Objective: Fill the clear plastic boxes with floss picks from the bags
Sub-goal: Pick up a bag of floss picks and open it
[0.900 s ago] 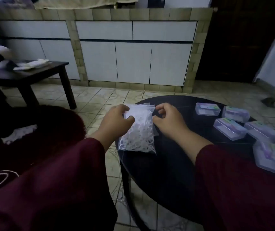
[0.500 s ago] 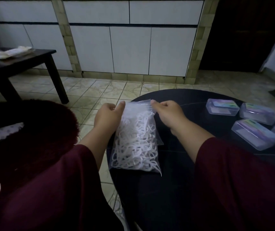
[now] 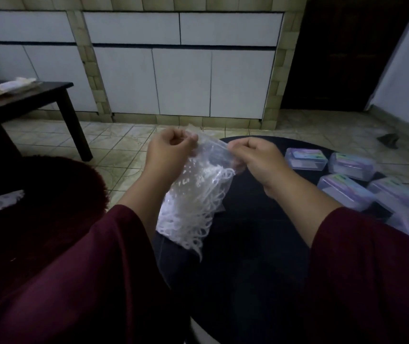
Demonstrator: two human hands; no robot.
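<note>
Item: clear plastic bag (image 3: pixel 196 194) of white floss picks (image 3: pixel 188 219), held up in the air over the near left edge of the round dark table (image 3: pixel 253 239). The bag hangs tilted, lower end toward the viewer, picks bunched in the lower half.

Left hand (image 3: pixel 171 150): fingers curled and pinched on the bag's upper left edge.

Right hand (image 3: pixel 258 157): fingers curled and pinched on the bag's upper right edge. The top of the bag is stretched between the two hands; whether its mouth is sealed or parted cannot be told.

Clear plastic boxes (image 3: pixel 306 158): several are set on the right part of the table, well apart from the bag, lids closed, coloured labels seen on top. The nearer ones are blurred at the right edge of the view.

Sleeves (image 3: pixel 94 281): dark red, worn on both forearms.

Surroundings: a dark red fuzzy cushion (image 3: pixel 37 194) is seen at the left; a dark side table (image 3: pixel 37 95) with pale papers on it stands farther left; white cabinet doors (image 3: pixel 181 80) framed in tile are at the back; the floor (image 3: pixel 114 142) is tiled.
</note>
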